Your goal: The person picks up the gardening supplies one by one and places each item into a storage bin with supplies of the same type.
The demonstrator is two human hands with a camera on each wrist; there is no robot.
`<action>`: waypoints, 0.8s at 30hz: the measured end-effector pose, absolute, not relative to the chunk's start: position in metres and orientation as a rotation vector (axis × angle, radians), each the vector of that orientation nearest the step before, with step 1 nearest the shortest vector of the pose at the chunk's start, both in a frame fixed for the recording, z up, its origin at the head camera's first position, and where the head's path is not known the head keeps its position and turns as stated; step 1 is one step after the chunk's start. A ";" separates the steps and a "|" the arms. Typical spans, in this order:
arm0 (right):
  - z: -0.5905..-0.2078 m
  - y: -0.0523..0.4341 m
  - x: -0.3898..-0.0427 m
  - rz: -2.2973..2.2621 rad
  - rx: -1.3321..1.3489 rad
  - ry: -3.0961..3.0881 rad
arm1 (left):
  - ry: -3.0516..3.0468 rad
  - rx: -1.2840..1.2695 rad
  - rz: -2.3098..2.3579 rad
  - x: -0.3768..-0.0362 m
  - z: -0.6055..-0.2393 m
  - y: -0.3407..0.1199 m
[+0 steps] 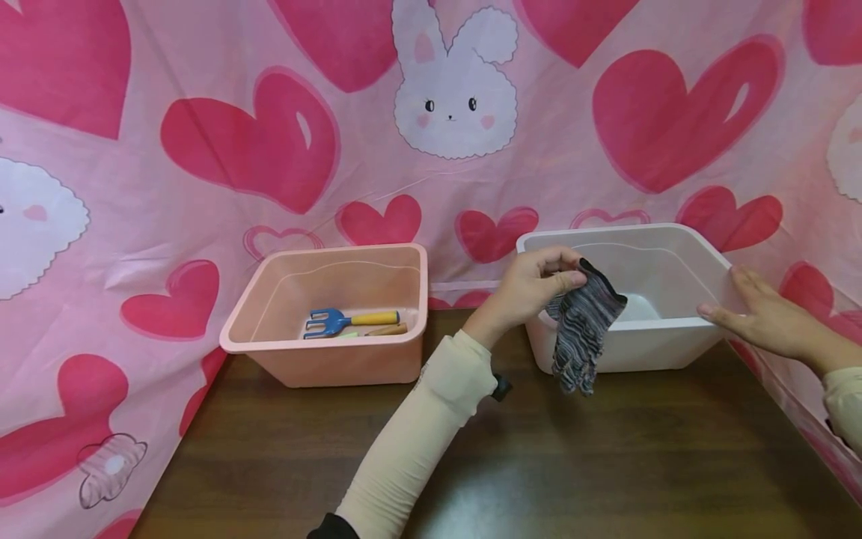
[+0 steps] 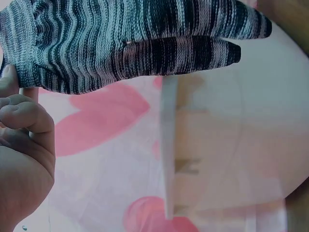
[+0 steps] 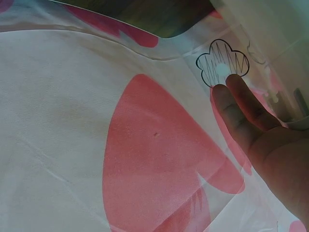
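Observation:
My left hand [image 1: 530, 288] pinches the cuff of a grey-and-black striped knit glove [image 1: 584, 329] between thumb and fingers. The glove hangs fingers down at the front rim of a white plastic bin [image 1: 646, 352], partly overlapping it in the head view. Close up in the left wrist view, the glove [image 2: 111, 43] stretches across the top, its cuff at the left hand [image 2: 26, 121]. At the bin's right front corner rests my right hand [image 1: 774, 314], thumb along the rim. The right wrist view shows this hand [image 3: 260, 130] with fairly straight fingers beside the bin wall.
To the left on the brown wooden table [image 1: 539, 464] stands a peach plastic bin [image 1: 350, 367]. Inside it lie a blue toy garden fork [image 1: 330, 322] with a yellow handle and a wooden-handled item [image 1: 389, 329]. A pink heart-print cloth [image 1: 377, 180] hangs behind and beside the table.

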State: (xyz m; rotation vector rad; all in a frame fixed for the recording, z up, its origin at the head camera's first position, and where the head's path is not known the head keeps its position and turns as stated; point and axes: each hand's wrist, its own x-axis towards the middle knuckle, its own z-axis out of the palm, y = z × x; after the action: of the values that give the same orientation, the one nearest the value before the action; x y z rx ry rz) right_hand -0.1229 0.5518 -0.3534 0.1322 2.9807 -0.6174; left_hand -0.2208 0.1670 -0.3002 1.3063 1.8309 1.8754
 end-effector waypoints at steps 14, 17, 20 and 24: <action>-0.353 0.551 -0.122 -0.613 0.146 2.971 | 1.966 1.348 1.960 -0.249 -0.278 0.152; -0.353 0.551 -0.122 -0.606 0.150 2.972 | 2.052 1.317 1.920 -0.257 -0.272 0.150; -0.353 0.550 -0.122 -0.607 0.150 2.972 | 2.115 1.299 1.889 -0.265 -0.269 0.150; -0.353 0.551 -0.121 -0.614 0.153 2.967 | 2.161 1.276 1.872 -0.275 -0.266 0.153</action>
State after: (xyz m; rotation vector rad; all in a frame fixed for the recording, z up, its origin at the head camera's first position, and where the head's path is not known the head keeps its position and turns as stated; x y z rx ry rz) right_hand -0.1209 0.5505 -0.3526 0.1528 2.9673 -0.6144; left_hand -0.2751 0.1530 -0.2663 1.2755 2.1613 1.8722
